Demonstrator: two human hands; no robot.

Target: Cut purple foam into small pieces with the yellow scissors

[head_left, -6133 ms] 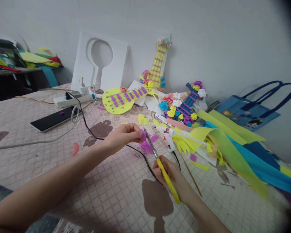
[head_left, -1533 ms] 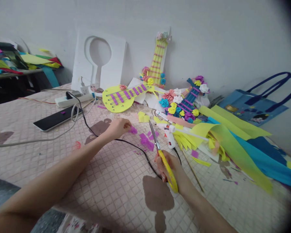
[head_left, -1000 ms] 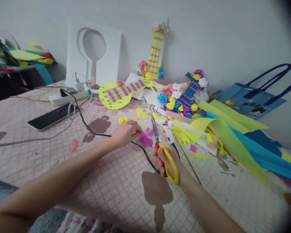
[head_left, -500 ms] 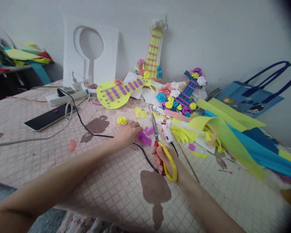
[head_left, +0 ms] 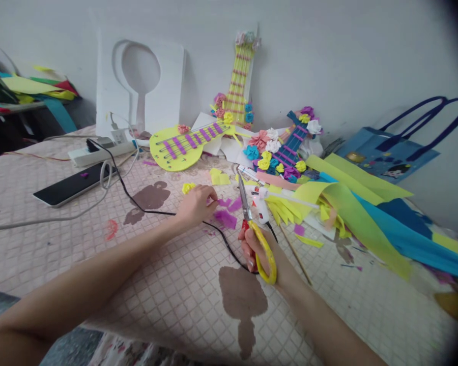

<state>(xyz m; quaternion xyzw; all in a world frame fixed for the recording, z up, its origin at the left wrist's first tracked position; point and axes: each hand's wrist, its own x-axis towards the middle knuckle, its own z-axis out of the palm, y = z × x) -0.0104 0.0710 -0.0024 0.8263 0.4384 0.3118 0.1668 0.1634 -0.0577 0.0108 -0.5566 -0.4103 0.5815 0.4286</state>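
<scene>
My right hand [head_left: 257, 249] grips scissors [head_left: 245, 198] with one yellow and one red handle; the blades point away from me and look nearly closed. My left hand [head_left: 196, 206] is over the table beside scattered purple paper pieces [head_left: 226, 219], its fingers curled together in a pinch. Whatever may be between those fingertips is too small to make out. Just behind that hand sits a yellow paper flower [head_left: 188, 188], partly covered by it. Yellow paper squares [head_left: 219, 176] lie a little farther back.
A white glue gun [head_left: 261, 206] lies right of the scissors, its black cord [head_left: 229, 244] crossing the table. Behind are a yellow paper guitar [head_left: 179, 157], a flower-covered blue guitar [head_left: 290, 147] and a power strip [head_left: 99, 154]. Crepe paper [head_left: 381, 223] and a blue bag [head_left: 389, 152] are right.
My left hand has drawn back slightly from the purple pieces, and its fingers are more curled. My right hand keeps the scissors in almost the same place. The view has shifted a little.
</scene>
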